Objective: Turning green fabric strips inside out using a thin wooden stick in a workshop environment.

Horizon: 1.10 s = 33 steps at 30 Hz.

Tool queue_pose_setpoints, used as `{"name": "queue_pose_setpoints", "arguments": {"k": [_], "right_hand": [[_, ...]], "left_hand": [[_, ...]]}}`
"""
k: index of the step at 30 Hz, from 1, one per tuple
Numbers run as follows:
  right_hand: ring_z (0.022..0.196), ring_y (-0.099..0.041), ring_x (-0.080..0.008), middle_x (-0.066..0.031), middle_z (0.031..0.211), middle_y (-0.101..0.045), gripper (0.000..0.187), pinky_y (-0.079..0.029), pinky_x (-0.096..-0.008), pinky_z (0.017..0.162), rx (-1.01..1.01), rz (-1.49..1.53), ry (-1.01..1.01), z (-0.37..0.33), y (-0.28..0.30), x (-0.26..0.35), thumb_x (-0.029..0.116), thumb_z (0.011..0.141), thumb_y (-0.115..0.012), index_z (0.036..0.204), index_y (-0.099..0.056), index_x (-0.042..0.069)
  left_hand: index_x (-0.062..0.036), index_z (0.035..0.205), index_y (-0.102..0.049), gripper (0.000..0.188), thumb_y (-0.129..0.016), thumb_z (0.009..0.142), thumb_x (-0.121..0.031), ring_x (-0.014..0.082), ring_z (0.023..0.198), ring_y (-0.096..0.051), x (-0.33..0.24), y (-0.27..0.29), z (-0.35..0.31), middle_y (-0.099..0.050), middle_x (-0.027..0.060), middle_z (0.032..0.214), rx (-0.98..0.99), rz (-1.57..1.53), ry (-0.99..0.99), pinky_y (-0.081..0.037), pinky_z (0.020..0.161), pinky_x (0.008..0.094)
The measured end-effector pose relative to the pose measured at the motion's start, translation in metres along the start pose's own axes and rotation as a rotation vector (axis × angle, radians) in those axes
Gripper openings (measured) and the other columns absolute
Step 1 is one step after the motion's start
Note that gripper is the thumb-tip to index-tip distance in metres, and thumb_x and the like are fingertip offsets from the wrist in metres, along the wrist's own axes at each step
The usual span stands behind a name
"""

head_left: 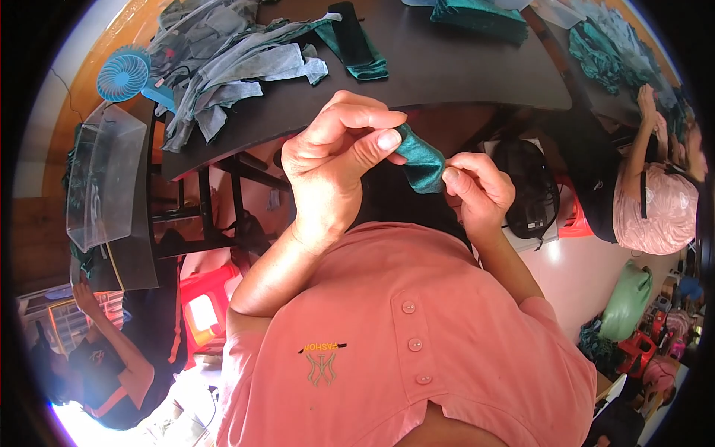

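Observation:
A small piece of dark green velvet cloth [423, 165], folded or tube-shaped, is held up in front of my chest, near the table's front edge. My left hand [331, 160] pinches its upper left end between thumb and fingers. At the lower right end, my right hand [480, 192] grips it with thumb and bent forefinger. The cloth hangs slightly curved between the two hands, and its inside is hidden.
On the dark table [447, 78] lie a heap of grey-green cloth pieces [246, 71], a black strip [350, 37] on green velvet, and a green velvet stack [480, 20]. A blue fan [123, 74] stands left. Co-workers sit on both sides; a black bag [527, 186] is at right.

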State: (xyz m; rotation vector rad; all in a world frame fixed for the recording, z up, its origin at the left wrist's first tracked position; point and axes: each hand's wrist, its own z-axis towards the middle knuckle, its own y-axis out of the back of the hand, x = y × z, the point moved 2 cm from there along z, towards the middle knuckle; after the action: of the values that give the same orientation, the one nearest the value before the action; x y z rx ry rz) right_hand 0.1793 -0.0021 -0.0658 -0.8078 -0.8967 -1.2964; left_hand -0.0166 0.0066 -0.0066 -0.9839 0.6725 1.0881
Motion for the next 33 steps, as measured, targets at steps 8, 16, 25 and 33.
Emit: {"name": "queue_pose_setpoints", "arguments": {"k": [8,16,25,33], "right_hand": [[0.058,-0.052,-0.0056,-0.0030,0.071,-0.064,0.007,-0.039,-0.0194,0.053,-0.012,-0.044,0.012,0.000,0.002,0.000,0.001,0.085,-0.068,0.090,-0.065,-0.002],[0.058,-0.051,-0.0050,-0.0024,0.070,-0.063,0.007,-0.038,-0.0194,0.052,0.004,-0.019,0.029,0.001,0.005,-0.001,0.002,0.085,-0.068,0.089,-0.064,-0.003],[0.058,-0.048,-0.0051,-0.0013,0.073,-0.061,0.002,-0.036,-0.0213,0.051,0.028,0.260,-0.276,-0.014,-0.006,0.015,0.002,0.085,-0.065,0.084,-0.064,0.000],[0.059,-0.047,-0.0046,0.0016,0.069,-0.057,0.004,-0.035,-0.0212,0.051,0.073,0.365,-0.489,-0.042,-0.019,0.027,0.007,0.086,-0.065,0.084,-0.065,0.004]], "left_hand": [[0.0034,0.097,-0.068,0.013,-0.066,0.084,0.006,0.0128,0.080,-0.060,0.001,0.000,0.002,-0.061,0.0081,0.094,0.020,-0.009,-0.010,-0.057,0.065,0.0256],[0.0024,0.097,-0.067,0.011,-0.064,0.086,0.006,0.0125,0.078,-0.060,0.000,-0.004,0.001,-0.061,0.0065,0.091,0.001,-0.054,0.069,-0.057,0.064,0.0252],[0.0025,0.099,-0.066,0.013,-0.060,0.088,0.007,0.0121,0.077,-0.060,-0.015,-0.009,-0.016,-0.060,0.0058,0.093,0.017,-0.039,0.078,-0.055,0.065,0.0247],[0.0030,0.099,-0.064,0.011,-0.059,0.089,0.003,0.0140,0.074,-0.061,-0.026,-0.008,-0.047,-0.061,0.0061,0.092,-0.107,-0.033,0.128,-0.055,0.061,0.0277]]}}
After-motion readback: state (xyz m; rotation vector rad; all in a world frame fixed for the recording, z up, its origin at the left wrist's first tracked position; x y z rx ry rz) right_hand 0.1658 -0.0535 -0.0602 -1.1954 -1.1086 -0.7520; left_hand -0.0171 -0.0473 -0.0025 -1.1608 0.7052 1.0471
